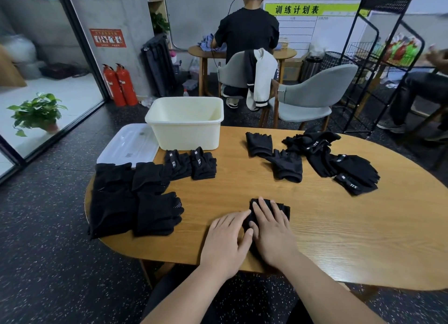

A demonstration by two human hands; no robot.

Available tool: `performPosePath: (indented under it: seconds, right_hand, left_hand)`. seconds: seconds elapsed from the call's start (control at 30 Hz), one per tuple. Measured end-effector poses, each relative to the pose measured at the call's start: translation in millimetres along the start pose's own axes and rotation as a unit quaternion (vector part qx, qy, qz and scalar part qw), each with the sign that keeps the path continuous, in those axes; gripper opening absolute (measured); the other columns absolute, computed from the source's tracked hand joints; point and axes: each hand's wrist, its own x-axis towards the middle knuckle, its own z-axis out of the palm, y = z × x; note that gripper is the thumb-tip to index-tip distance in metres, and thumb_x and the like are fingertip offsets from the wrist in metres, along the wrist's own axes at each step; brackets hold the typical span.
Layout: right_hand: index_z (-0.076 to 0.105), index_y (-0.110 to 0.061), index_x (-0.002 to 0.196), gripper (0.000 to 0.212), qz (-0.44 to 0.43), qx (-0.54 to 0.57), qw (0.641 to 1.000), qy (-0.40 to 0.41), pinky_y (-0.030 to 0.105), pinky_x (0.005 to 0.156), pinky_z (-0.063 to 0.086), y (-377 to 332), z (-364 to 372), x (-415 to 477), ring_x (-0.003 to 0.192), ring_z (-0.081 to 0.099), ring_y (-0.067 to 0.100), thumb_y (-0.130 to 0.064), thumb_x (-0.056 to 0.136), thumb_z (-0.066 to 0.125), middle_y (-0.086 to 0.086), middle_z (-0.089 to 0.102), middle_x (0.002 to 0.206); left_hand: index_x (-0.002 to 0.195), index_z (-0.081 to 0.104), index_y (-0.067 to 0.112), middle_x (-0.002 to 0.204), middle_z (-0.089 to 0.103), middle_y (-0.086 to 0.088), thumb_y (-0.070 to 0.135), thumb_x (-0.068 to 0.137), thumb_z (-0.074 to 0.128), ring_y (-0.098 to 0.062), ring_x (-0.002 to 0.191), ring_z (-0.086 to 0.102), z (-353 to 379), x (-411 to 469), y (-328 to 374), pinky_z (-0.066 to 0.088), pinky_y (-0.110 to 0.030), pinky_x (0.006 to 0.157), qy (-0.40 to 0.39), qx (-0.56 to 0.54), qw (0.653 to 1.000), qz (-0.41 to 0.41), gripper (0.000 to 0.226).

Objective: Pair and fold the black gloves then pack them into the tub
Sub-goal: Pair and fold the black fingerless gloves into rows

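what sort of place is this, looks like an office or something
Probably a workplace or training room: a wall schedule board, two fire extinguishers below a safety notice, and another person working at a second table.

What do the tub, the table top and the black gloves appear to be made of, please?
The tub looks like cream plastic: smooth, faintly glossy walls and a moulded rolled rim.
The table top looks like wood or a wood-look veneer, matte, with fine grain lines.
The gloves look like soft black knit fabric, matte and creased; the dotted glove shows small dots near its fingers, possibly grip dots.
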Motion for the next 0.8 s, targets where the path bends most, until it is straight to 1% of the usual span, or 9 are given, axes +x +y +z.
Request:
performPosePath:
  seconds: [0.07,0.13,0.2,0.27,0.37,0.47,0.6,0.73,0.8]
  right_hand:
    - [0.018,-0.030,0.168,0.078,-0.015,0.059,0.998,0.029,0.036,0.132,0.003,5,-3,-1,0.160,-0.014,0.011,-0.066,0.100,0.006,-0.016,-0.004,0.173]
    - [0.043,-0.030,0.158,0.055,-0.036,0.107,0.989,0.097,0.035,0.130,0.018,13,-8,-8,0.160,0.008,0.010,-0.053,0.109,0.034,-0.016,0.021,0.171]
    - [0.065,-0.028,0.137,0.035,-0.074,0.098,0.974,0.190,0.034,0.117,0.040,22,-12,-20,0.141,0.041,0.010,-0.042,0.109,0.050,-0.016,0.052,0.148]
    - [0.073,-0.025,0.119,0.031,-0.113,0.069,0.965,0.226,0.032,0.095,0.050,32,-12,-29,0.113,0.054,0.008,-0.043,0.109,0.050,-0.016,0.059,0.121]
    - [0.072,-0.028,0.118,0.041,-0.148,0.033,0.971,0.183,0.033,0.089,0.052,47,-8,-36,0.110,0.058,0.009,-0.051,0.111,0.040,-0.018,0.059,0.119]
    - [0.066,-0.033,0.136,0.046,-0.146,0.027,0.981,0.127,0.032,0.106,0.047,56,-8,-41,0.128,0.052,0.007,-0.055,0.111,0.034,-0.019,0.056,0.138]
    - [0.056,-0.034,0.149,0.052,-0.136,0.032,0.985,0.099,0.032,0.117,0.039,57,-9,-46,0.143,0.042,0.004,-0.057,0.112,0.028,-0.021,0.048,0.151]
    - [0.048,-0.038,0.152,0.049,-0.117,0.083,0.985,0.097,0.023,0.121,0.027,58,-12,-51,0.151,0.026,-0.007,-0.058,0.110,0.033,-0.026,0.043,0.154]
    - [0.053,-0.038,0.146,0.045,-0.107,0.111,0.983,0.104,0.025,0.120,0.032,60,-12,-53,0.150,0.028,-0.007,-0.058,0.107,0.042,-0.025,0.045,0.154]
  left_hand:
    - [0.159,0.034,0.047,0.156,0.041,0.028,0.057,0.110,0.030,0.007,0.146,0.030,0,0,-1,0.023,-0.029,0.125,-0.008,0.003,1.000,0.002,0.051]
    - [0.158,0.034,0.050,0.153,0.038,0.030,0.060,0.109,0.029,0.006,0.145,0.030,0,1,-1,0.022,-0.031,0.125,-0.015,0.008,1.000,0.001,0.051]
    - [0.157,0.036,0.052,0.150,0.038,0.030,0.060,0.108,0.029,0.005,0.143,0.031,-1,1,0,0.024,-0.031,0.124,-0.018,0.018,1.000,0.003,0.050]
    - [0.155,0.040,0.052,0.147,0.038,0.030,0.058,0.108,0.030,0.004,0.141,0.030,-1,1,0,0.026,-0.031,0.123,-0.016,0.028,0.999,0.006,0.048]
    - [0.149,0.049,0.051,0.146,0.037,0.029,0.056,0.107,0.034,0.002,0.142,0.027,1,0,0,0.030,-0.033,0.121,-0.013,0.037,0.999,-0.004,0.045]
    - [0.150,0.048,0.049,0.157,0.027,0.026,0.056,0.108,0.035,-0.001,0.150,0.018,-1,-1,2,0.029,-0.036,0.124,-0.011,0.042,0.999,-0.009,0.044]
    - [0.159,0.040,0.040,0.171,0.006,0.028,0.045,0.113,0.034,0.001,0.159,-0.004,-5,-5,6,0.013,-0.032,0.127,-0.022,0.047,0.997,0.054,0.046]
    - [0.158,0.044,0.038,0.169,0.022,0.028,0.049,0.113,0.028,0.004,0.158,0.004,-2,-6,3,0.016,-0.038,0.130,-0.060,0.057,0.993,0.083,0.050]
    - [0.157,0.047,0.037,0.166,0.030,0.026,0.052,0.112,0.024,0.008,0.156,0.006,-1,-4,1,0.016,-0.038,0.129,-0.064,0.055,0.994,0.069,0.053]
